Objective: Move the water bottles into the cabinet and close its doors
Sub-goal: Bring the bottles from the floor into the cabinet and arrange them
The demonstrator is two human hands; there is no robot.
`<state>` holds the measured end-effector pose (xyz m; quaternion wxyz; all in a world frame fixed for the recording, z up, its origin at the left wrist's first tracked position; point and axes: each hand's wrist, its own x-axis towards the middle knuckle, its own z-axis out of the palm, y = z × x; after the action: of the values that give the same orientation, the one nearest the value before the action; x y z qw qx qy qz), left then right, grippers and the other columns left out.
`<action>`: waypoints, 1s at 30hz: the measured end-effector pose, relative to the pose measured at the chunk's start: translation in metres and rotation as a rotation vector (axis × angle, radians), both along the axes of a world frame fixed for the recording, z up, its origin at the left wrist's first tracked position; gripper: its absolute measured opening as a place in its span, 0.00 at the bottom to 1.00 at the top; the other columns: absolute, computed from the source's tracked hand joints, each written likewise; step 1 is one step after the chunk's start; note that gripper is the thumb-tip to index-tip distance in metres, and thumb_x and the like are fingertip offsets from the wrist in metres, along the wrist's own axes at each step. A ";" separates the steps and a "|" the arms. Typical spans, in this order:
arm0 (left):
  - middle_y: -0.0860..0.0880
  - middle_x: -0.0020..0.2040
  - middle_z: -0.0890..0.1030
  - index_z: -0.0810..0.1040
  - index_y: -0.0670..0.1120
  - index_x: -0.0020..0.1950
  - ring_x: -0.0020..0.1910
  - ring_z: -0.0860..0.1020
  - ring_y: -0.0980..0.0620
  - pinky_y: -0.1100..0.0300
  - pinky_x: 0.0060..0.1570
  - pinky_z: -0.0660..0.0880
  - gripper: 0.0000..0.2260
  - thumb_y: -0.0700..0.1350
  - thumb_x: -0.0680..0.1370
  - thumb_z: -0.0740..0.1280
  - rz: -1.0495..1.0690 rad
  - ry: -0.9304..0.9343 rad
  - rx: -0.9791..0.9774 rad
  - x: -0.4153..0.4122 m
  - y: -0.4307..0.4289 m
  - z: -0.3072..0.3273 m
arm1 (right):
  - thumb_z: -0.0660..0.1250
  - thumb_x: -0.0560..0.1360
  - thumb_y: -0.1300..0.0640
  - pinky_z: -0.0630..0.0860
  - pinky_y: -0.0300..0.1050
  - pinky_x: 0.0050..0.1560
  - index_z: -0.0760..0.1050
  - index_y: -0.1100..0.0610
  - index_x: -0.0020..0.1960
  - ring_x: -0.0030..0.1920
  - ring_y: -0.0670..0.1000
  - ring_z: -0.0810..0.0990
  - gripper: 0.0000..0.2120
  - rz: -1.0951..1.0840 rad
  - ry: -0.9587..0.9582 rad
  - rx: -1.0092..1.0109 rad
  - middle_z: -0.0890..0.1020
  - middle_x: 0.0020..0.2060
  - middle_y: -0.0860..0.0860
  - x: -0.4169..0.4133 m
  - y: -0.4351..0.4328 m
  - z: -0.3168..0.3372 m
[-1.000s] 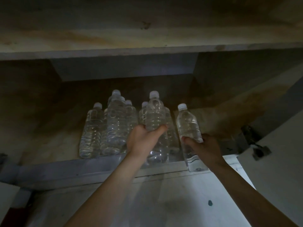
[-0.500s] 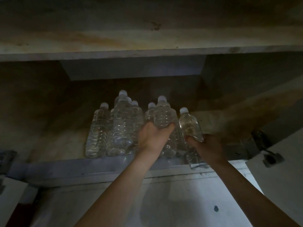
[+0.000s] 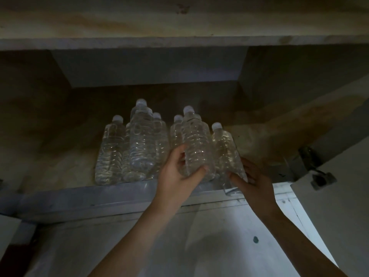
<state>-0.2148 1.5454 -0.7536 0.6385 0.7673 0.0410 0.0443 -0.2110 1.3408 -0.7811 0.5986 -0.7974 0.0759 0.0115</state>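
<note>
**Mia:** Plastic bottles, see-through, with white caps! 2 of them are in somebody's hands. Where are they?

**Tom:** Both are right at the front ledge (image 3: 89, 198) of the cabinet (image 3: 279, 76). The left hand (image 3: 179, 174) has its fingers and thumb curled round the higher bottle (image 3: 196, 144). The right hand (image 3: 254, 181) is wrapped round the low part of the lower bottle (image 3: 224, 150).

**Mia:** What could go wrong?

**Tom:** I think the lower bottle is the scary 1. Its bottom looks like it sticks out over the front ledge, and it leans. If the hand lets go there, it could tip and fall off the ledge.

**Mia:** And the higher bottle?

**Tom:** It is squeezed in close. The other bottles (image 3: 139, 148) stand packed together just behind the front ledge. 1 hard push could knock them over.

**Mia:** What about the door?

**Tom:** The door (image 3: 339, 206) hangs open, past the right end of the front ledge. If a bottle pokes out over the ledge, I guess the door would bump it and not shut.

**Mia:** It is dark too.

**Tom:** Yes, so I cannot tell if each bottle stands flat.
</note>
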 end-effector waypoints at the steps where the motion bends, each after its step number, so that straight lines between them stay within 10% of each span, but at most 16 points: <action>1: 0.53 0.63 0.79 0.74 0.55 0.67 0.59 0.79 0.58 0.55 0.61 0.77 0.29 0.53 0.68 0.78 -0.002 -0.027 0.024 -0.003 0.000 -0.003 | 0.73 0.74 0.55 0.73 0.27 0.49 0.74 0.46 0.64 0.52 0.33 0.78 0.20 -0.008 -0.003 0.001 0.79 0.56 0.40 0.000 0.000 0.000; 22: 0.51 0.63 0.80 0.74 0.46 0.70 0.63 0.78 0.55 0.51 0.66 0.74 0.27 0.44 0.73 0.76 0.006 -0.011 -0.070 0.005 0.007 -0.008 | 0.72 0.75 0.56 0.74 0.24 0.47 0.78 0.55 0.63 0.49 0.39 0.81 0.17 -0.047 -0.066 -0.114 0.84 0.50 0.46 0.016 0.014 -0.004; 30: 0.56 0.64 0.79 0.76 0.54 0.66 0.64 0.76 0.60 0.61 0.65 0.71 0.21 0.55 0.74 0.68 -0.073 0.189 0.169 -0.078 0.028 0.042 | 0.71 0.76 0.54 0.74 0.45 0.60 0.73 0.52 0.67 0.60 0.48 0.75 0.20 -0.085 0.117 -0.280 0.77 0.59 0.46 -0.056 0.021 0.068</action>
<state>-0.2929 1.5732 -0.7111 0.5660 0.8201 0.0691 -0.0481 -0.2667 1.3623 -0.7131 0.4761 -0.8671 0.1450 0.0218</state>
